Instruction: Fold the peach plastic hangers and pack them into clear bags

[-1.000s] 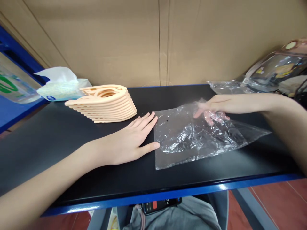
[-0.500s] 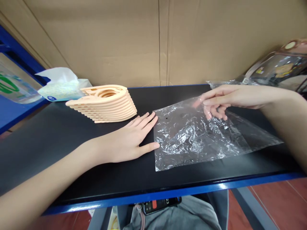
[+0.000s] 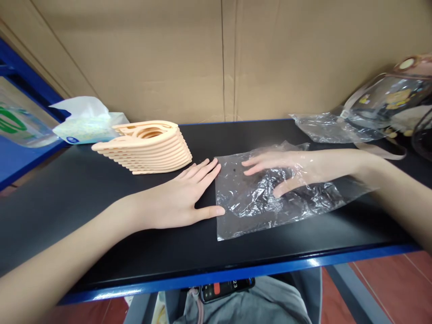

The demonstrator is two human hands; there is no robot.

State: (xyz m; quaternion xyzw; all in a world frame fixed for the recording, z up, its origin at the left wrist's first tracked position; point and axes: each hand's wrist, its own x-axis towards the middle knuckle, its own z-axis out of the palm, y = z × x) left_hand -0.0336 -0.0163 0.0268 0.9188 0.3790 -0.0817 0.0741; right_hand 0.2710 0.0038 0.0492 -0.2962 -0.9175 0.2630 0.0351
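Note:
A clear plastic bag (image 3: 232,220) lies crinkled on the black tabletop. My left hand (image 3: 182,200) is flat on the table, fingers spread, with its fingertips at the bag's left edge. Inside the bag, or at least beneath its upper film, my right hand (image 3: 276,168) reaches left with fingers stretched out and holds nothing. Behind my left hand stands a neat stack of peach plastic hangers (image 3: 151,150), close to its fingertips but apart from them.
A tissue pack (image 3: 89,128) sits at the back left, near a large clear bottle (image 3: 27,121). More clear plastic (image 3: 330,128) and a transparent bag (image 3: 384,101) lie at the back right. Cardboard (image 3: 151,58) walls the rear. A phone (image 3: 222,290) rests on my lap below the blue table edge (image 3: 236,274).
My right hand has moved from above the bag's far edge to the left under its film, and its fingers have straightened. The left hand and hangers stay put.

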